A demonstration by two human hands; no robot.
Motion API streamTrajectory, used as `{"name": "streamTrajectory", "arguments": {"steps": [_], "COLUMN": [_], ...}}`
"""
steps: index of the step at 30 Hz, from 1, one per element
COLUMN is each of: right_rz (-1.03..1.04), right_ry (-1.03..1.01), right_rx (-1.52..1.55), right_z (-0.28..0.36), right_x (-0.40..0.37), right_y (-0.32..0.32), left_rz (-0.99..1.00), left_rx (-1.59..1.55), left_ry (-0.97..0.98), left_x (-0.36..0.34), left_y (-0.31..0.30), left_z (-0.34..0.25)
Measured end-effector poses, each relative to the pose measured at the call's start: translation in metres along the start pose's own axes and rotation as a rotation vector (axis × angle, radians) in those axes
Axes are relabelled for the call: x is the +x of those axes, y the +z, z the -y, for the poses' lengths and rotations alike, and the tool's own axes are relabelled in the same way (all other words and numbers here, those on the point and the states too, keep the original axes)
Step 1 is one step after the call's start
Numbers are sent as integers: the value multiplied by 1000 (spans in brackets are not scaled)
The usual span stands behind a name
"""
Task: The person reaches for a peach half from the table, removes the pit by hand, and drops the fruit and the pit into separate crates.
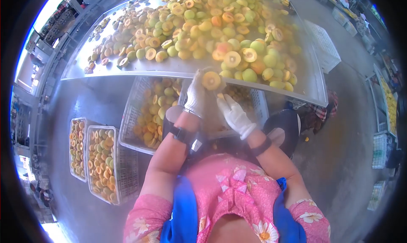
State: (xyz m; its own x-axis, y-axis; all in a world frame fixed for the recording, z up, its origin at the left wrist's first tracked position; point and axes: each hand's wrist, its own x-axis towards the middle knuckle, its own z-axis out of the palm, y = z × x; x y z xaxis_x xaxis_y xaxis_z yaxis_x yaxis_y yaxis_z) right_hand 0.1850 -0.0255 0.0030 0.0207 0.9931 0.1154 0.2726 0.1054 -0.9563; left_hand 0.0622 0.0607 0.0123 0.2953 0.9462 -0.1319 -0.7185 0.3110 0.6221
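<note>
My left hand [196,95], in a white glove, is closed round a halved peach [211,80] at the near edge of the metal table [140,73]. The cut face of the half, orange-yellow with a round middle, is turned up towards me. Just right of it and lower, my gloved right hand [235,115] has its fingers stretched out towards the fruit. A small yellow patch shows at its fingertips. Below both hands stands a crate [262,107] with small brownish pieces, partly hidden by the hands.
Many whole and halved peaches [195,30] cover the table. A crate of peaches [127,120] stands under its edge on the left, with two more filled crates [119,179] on the floor. Beyond the table's right side is a white crate [324,47].
</note>
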Motion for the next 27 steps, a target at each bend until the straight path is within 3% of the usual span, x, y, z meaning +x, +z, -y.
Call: {"name": "streamTrajectory", "arguments": {"steps": [2,4,5,6,8,14,16,21,23,24,26,27], "right_rz": [63,84,-5,-92,-74,-25,20,87,101,115,113,111], "right_ry": [179,184,78,-29,-20,-3,27,102,126,150,153,158], "right_rx": [-60,-49,-94,-137,-166,-154,-123,89,57,22,47,72], "right_z": [22,16,3,-1,-4,0,4,5,14,20,18,18], "right_x": [-2,-2,-1,-1,-1,-8,-11,-14,-20,-22,-24,-25], "right_y": [-5,-4,1,4,3,9,11,16,13,13,16,17], "left_rz": [-8,-55,-53,-37,-22,-116,-144,-94,-198,-197,-203,-174], "left_rx": [-1,-2,-5,85,174,-118,0,288,40,40,124,430], "left_ry": [-2,-85,-87,47,179,-60,110,298,-67,-66,17,209], "left_x": [-7,-17,-13,-9,-9,-29,-35,-40,-40,-41,-41,-38], "left_y": [-1,0,-5,-10,-14,-1,2,8,8,8,6,-4], "left_z": [3,5,12,21,25,20,28,20,8,8,8,12]}}
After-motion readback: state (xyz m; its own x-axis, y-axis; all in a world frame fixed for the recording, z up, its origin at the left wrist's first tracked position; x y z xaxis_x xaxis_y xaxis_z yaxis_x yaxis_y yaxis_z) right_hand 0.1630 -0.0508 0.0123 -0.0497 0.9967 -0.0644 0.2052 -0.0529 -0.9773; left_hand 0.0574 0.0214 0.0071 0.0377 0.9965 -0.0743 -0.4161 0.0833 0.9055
